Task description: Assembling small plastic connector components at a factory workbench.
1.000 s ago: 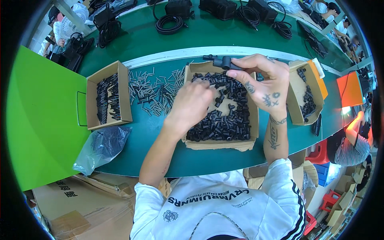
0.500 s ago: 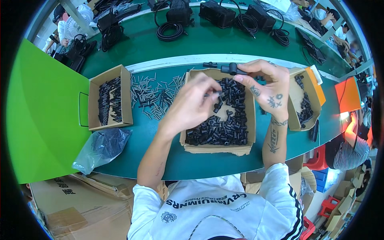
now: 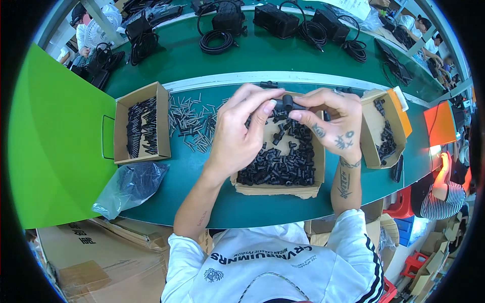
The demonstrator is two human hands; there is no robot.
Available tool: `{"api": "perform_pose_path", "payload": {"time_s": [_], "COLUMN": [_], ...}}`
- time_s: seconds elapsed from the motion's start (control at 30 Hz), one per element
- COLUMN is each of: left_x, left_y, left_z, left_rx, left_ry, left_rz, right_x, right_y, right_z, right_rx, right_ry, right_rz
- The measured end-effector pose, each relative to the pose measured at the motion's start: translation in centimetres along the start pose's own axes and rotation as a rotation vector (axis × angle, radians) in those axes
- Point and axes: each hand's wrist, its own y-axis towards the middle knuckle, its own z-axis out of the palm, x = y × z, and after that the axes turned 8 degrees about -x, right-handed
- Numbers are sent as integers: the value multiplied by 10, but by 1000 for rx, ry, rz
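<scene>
A black T-shaped plastic fitting point(image 3: 288, 103) is held level over the far part of an open cardboard box point(image 3: 278, 190). My left hand point(image 3: 241, 123) pinches its left end between thumb and fingers. From the other side, my right hand point(image 3: 333, 118) grips its right end with thumb and forefinger. Several small black fittings point(image 3: 275, 169) lie heaped in the box below, with bare cardboard showing in the middle. Another black fitting point(image 3: 269, 85) rests just beyond the box's far edge.
Loose metal pins point(image 3: 194, 121) are scattered left of the box. Smaller cardboard boxes of black parts stand left point(image 3: 164, 123) and right point(image 3: 370, 136). A plastic bag point(image 3: 129, 189) sits at the near left edge. Black adapters point(image 3: 275, 21) with coiled cables line the back. A co-worker's striped sleeve point(image 3: 444, 202) is at right.
My left hand has risen from over the box's contents and moved up to the fitting's left end. My right hand has lowered slightly, still holding the fitting.
</scene>
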Motion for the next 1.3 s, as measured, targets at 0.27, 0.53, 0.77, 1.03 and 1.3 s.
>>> {"api": "perform_pose_path", "payload": {"time_s": [0.27, 0.53, 0.77, 1.03, 1.3], "left_x": [2, 2, 1, 4, -4], "left_y": [-5, -4, -1, 0, 5], "left_z": [4, 0, -2, -9, -24], "left_rx": [-61, -59, -20, 38, 195], "left_ry": [-73, -183, -228, -285, -354], "left_rz": [-55, -145, -250, -285, -355], "right_x": [-3, -2, -5, -6, -2], "right_y": [-2, -3, -4, -4, 4], "right_z": [5, 12, 13, 12, 2], "right_rx": [-8, 16, 14, 41, 202], "right_ry": [183, 271, 394, 244, 208], "right_rz": [168, 276, 329, 278, 65]}}
